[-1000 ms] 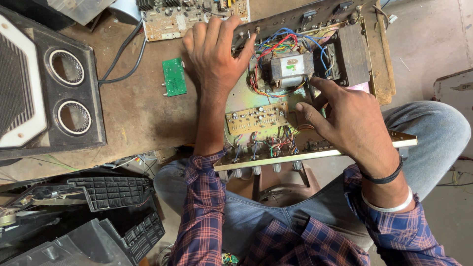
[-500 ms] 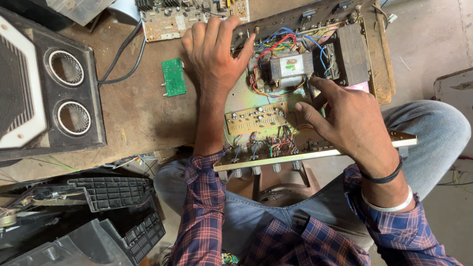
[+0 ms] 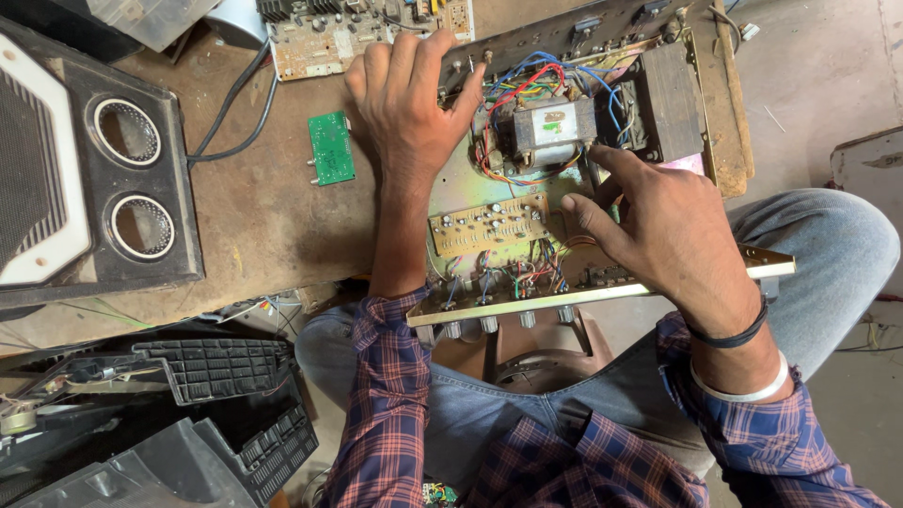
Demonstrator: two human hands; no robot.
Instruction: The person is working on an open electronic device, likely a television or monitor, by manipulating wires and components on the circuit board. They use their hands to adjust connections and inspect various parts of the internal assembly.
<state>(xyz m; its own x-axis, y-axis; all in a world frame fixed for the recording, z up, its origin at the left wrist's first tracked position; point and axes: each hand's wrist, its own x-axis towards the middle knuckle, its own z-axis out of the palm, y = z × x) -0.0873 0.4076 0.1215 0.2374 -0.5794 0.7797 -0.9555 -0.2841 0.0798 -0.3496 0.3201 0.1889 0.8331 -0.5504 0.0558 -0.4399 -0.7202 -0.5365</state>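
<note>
The left hand [image 3: 406, 103] lies flat and spread, palm down, over the far left corner of an opened amplifier chassis [image 3: 470, 183], its fingertips on the dark rear panel and gripping nothing. The right hand [image 3: 658, 230] hovers loosely open inside the chassis, index finger stretched toward the grey metal transformer [image 3: 553, 127] and the other fingers curled above the wiring, holding nothing. The chassis is a yellowish plated metal tray that rests partly on the workbench and partly over the person's denim-covered knees, with its knobbed front panel [image 3: 527, 301] nearest the body. Red, blue and yellow wires [image 3: 513, 85] loop around the transformer, and a tan component board [image 3: 489, 224] studded with small parts lies between the two hands. Beside the transformer stands a dark, boxy block [image 3: 670, 89]. The workbench [image 3: 263, 216] is brown wood, scuffed, dusty and stained. On it lies a small green circuit board [image 3: 331, 149] just left of the left wrist, a larger pale circuit board [image 3: 329, 33] at the far edge, and black cables [image 3: 230, 113] curving toward a black speaker cabinet [image 3: 94, 179] with two round ports. Below the bench edge, black ribbed plastic casings [image 3: 216, 367] are piled up. The floor [image 3: 828, 85] at right is bare grey concrete.
</note>
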